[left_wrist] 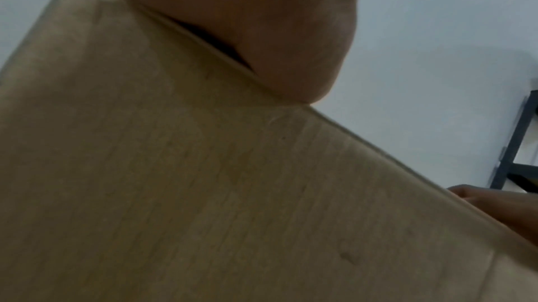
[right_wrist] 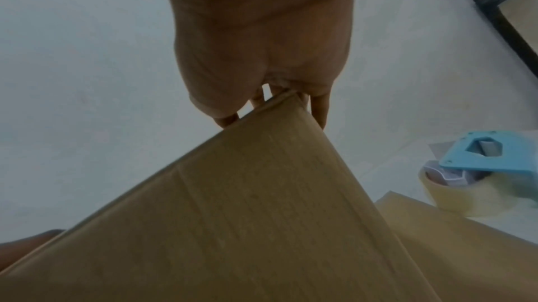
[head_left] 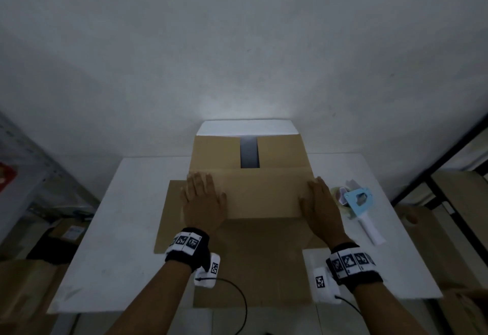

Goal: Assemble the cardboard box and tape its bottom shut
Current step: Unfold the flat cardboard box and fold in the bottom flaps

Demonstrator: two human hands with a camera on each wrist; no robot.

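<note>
A brown cardboard box stands on the white table. Its near top flap lies folded flat. My left hand presses on the flap's left end with straight fingers, and my right hand presses flat on its right end. Behind the flap, two side flaps leave a dark gap. The far flap stands pale and upright. In the left wrist view my palm rests on the cardboard. In the right wrist view my fingers lie over the flap's corner.
A blue tape dispenser with a white handle and its roll lies on the table right of the box. Flat cardboard spreads around the box's foot. A metal shelf stands left, a black frame right.
</note>
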